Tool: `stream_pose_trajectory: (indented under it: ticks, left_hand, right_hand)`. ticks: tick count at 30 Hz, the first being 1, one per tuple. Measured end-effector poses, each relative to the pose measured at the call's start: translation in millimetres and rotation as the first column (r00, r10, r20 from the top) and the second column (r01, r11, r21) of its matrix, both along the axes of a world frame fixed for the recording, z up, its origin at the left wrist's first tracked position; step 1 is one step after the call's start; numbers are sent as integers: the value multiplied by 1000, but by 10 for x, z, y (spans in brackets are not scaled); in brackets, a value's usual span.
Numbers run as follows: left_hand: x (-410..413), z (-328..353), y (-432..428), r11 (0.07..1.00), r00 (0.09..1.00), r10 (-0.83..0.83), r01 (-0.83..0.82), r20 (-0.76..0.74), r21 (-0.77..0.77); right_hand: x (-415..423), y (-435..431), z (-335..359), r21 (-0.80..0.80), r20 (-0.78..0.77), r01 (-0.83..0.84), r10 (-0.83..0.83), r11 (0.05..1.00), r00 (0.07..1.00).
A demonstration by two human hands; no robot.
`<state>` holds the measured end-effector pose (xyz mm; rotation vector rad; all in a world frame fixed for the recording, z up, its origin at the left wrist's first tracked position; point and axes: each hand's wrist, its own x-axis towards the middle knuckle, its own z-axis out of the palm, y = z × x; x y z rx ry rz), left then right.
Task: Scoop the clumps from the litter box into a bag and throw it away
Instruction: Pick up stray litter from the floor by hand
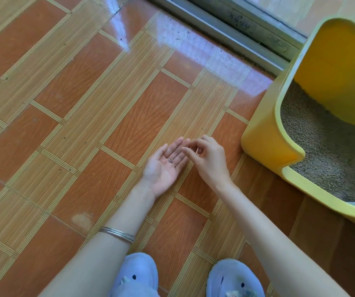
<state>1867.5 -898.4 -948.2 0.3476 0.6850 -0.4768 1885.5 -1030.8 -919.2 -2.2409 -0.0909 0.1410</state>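
Illegible print on door track

The floor is glossy, wood-patterned tile that reflects light. The litter box is smooth yellow plastic holding rough grey granules. A thin metal bangle shines; the slippers look soft and matt.

Glossy floor in orange-brown rectangles, framed by tan bands ruled with thin dark lines. At its right edge, bright yellow box with speckled grey-beige litter inside. Dull grey track along the far edge. At the near edge, pale blue slippers with small dark dots. Silver bangle; tiny dark bits on left hand
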Motion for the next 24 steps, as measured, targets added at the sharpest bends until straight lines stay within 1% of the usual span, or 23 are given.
stream_pose_trajectory:
  ticks: [3,5,7,12,19,24]
  left_hand:
    - [0,8,-1,999,1000,28,-28,-2,-44]
    - [-1,19,5,998,1000,18,-18,3,-54]
    - [2,14,12,999,1000,10,-9,9,-45]
    - [3,8,5,999,1000,18,-17,10,-50]
    - [2,2,12,996,999,49,-49,0,-80]
    - [3,5,13,996,999,42,-42,8,-77]
  right_hand:
    - [25,-46,-8,46,-23,137,-136,990,990]
    - [50,-147,-37,9,-10,208,-208,978,978]
    - [59,-256,-79,-44,0,243,-243,969,970]
    - [19,-344,-174,-89,1,247,-248,965,969]
    - [41,-250,-181,-89,34,268,-266,959,963]
    - [39,-218,-194,-139,50,262,-257,955,965]
